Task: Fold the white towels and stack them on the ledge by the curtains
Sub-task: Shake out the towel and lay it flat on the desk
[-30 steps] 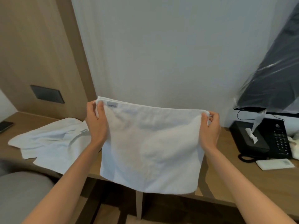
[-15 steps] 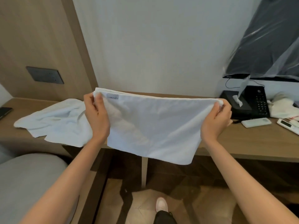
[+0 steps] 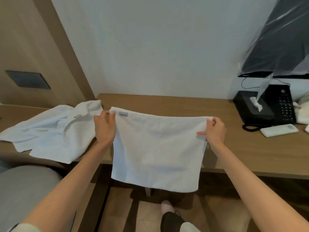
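Towel [image 3: 157, 153] between left grip [image 3: 105, 129] and right grip [image 3: 215, 129], grey label [image 3: 123, 114] (writing illegible)

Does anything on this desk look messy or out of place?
Yes: the crumpled towel lies unfolded at the left end of the desk, one edge hanging over its front. The held towel hangs smooth.

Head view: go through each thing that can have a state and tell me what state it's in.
held towel: hanging spread out in the air, not lying on anything
left hand: grips the towel's top left corner
right hand: pinches its top right corner
second towel: crumpled, unfolded, on the desk
tissue box: one tissue sticking up
screen: wrapped in clear film
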Available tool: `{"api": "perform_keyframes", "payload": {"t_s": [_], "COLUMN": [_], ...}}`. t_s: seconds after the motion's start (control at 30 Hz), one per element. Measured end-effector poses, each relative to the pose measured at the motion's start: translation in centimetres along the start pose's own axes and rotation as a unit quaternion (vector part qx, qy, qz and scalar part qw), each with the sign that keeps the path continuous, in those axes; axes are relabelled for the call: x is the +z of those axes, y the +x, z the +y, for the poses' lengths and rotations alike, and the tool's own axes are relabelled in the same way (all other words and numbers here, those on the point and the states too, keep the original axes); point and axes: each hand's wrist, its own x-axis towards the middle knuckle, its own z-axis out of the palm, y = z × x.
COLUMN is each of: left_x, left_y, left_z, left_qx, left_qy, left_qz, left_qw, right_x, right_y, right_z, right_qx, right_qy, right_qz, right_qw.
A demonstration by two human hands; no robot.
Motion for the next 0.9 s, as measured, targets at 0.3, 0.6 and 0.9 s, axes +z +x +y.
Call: {"api": "perform_keyframes", "payload": {"t_s": [0.3, 0.6, 0.9], "left_x": [7.2, 13.4, 17.5], "left_y": [6.9, 11.4, 15.7], "left_z": [-0.2, -2.3, -4.7], "left_qx": [-0.115, -0.323, -0.360], "left_qy": [0.018, -0.101, -0.128], "left_qz": [-0.071, -0.159, -0.146], "left_qw": [0.991, 0.927, 0.912], "right_x": [5.7, 10.4, 15.4], "right_y": [10.2, 15.4, 20.2], "right_z": [1.3, 4.5, 4.7], "right_qx": [0.123, 0.206, 0.213], "right_qy": [0.046, -0.025, -0.054], "right_qz": [-0.082, -0.096, -0.056], "right_qw": [0.988, 0.973, 0.974]}}
